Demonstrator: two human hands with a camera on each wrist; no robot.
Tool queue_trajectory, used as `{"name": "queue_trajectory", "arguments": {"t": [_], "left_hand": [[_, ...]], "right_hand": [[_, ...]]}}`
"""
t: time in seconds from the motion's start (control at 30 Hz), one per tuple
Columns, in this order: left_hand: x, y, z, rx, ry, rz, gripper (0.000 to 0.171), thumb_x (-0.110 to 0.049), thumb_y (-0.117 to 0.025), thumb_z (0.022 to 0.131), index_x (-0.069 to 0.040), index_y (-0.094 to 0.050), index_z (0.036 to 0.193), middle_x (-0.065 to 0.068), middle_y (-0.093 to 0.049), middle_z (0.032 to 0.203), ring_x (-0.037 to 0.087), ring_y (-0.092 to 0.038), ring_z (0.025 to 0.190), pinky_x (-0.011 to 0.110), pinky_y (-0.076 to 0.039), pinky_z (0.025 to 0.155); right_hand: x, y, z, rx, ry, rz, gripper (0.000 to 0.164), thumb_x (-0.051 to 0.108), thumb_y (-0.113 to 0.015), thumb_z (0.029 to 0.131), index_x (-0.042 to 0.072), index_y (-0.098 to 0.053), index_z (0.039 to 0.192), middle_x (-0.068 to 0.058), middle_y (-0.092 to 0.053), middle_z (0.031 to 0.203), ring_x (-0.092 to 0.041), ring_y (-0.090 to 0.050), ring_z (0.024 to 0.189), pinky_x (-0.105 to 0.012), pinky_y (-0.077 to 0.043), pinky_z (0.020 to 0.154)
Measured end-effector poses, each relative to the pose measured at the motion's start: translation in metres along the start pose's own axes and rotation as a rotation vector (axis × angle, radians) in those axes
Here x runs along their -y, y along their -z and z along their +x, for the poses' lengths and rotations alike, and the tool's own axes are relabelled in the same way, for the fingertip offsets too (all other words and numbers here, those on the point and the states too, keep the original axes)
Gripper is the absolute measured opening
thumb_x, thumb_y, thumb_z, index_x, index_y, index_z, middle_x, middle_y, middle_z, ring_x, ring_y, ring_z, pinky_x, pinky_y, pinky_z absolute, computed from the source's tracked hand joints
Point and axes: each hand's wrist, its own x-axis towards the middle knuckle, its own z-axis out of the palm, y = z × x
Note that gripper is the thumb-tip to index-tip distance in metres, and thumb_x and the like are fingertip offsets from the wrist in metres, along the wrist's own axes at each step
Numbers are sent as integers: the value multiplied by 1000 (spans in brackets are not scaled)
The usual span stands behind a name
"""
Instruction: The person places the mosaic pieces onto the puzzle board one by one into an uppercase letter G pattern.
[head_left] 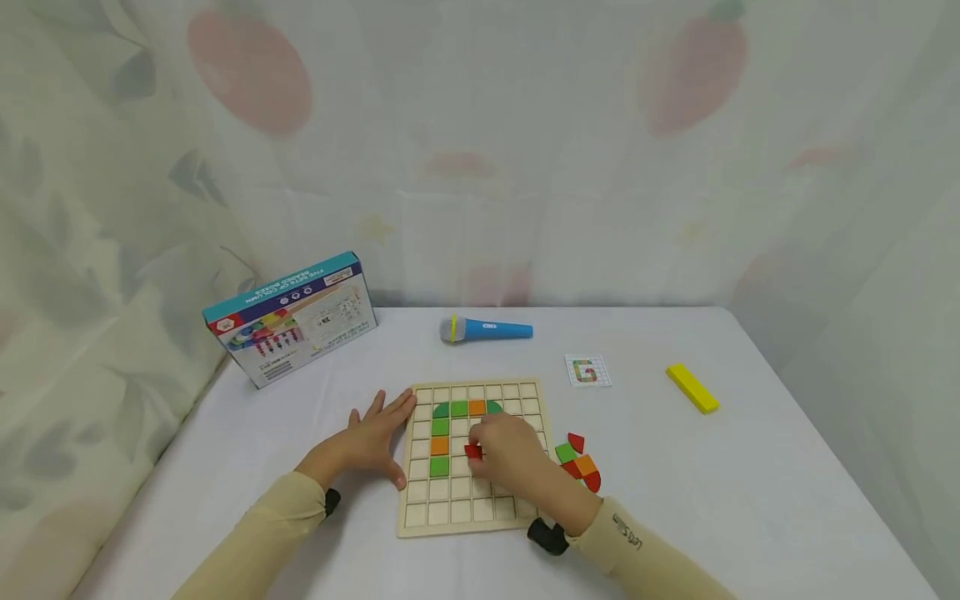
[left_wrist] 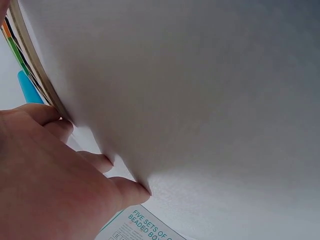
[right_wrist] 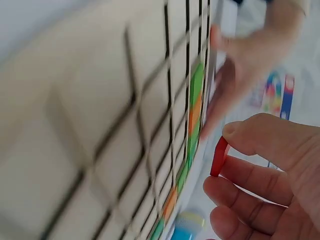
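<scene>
A wooden grid board (head_left: 460,511) lies on the white table, with green and orange tiles set in a row near its top and down its left side. My right hand (head_left: 513,458) is over the board and pinches a red tile (right_wrist: 220,156) between thumb and fingers; in the head view part of the red tile shows at the fingertips. My left hand (head_left: 372,442) rests with spread fingers at the board's left edge, thumb and index finger touching it. Loose red, green and orange tiles (head_left: 585,465) lie just right of the board, partly behind the right forearm.
A small card (head_left: 588,371) with a coloured G pattern lies right of the board's top. Behind the board is a blue toy microphone (head_left: 495,330). A yellow block (head_left: 692,388) lies farther right. At the back left stands a beaded-box carton (head_left: 292,321).
</scene>
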Motion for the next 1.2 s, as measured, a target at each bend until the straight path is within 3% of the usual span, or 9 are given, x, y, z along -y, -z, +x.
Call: {"name": "queue_trajectory", "arguments": {"t": [0.13, 0.4, 0.83, 1.2], "left_hand": [[1, -1, 1, 2, 4, -1, 136, -51, -85, 39, -14, -15, 149, 4, -4, 156, 45, 6, 137, 75, 0, 94], [0, 0, 0, 12, 3, 4, 135, -50, -86, 40, -14, -14, 149, 4, -4, 156, 45, 6, 137, 75, 0, 95], [-1, 5, -1, 17, -8, 5, 133, -49, -85, 43, -13, -14, 149, 4, -3, 156, 45, 6, 137, 75, 0, 94], [0, 4, -3, 13, -28, -10, 133, -48, -85, 43, -11, -13, 149, 7, -4, 155, 47, 6, 136, 76, 0, 93]], "right_hand": [[22, -9, 7, 51, 59, -74, 9, 23, -69, 76, 18, -64, 71, 9, -50, 64, -8, -42, 58, -20, -36, 51], [41, -21, 9, 153, 66, -117, 20, 27, -71, 76, 19, -57, 64, 9, -44, 62, -9, -40, 59, -23, -35, 53], [48, -31, 7, 139, 109, -137, 16, 31, -70, 78, 17, -61, 76, 8, -46, 65, -8, -41, 57, -22, -33, 49], [47, -32, 7, 130, 97, -76, 21, 28, -73, 76, 20, -55, 69, 10, -45, 66, -7, -44, 59, -20, -36, 51]]}}
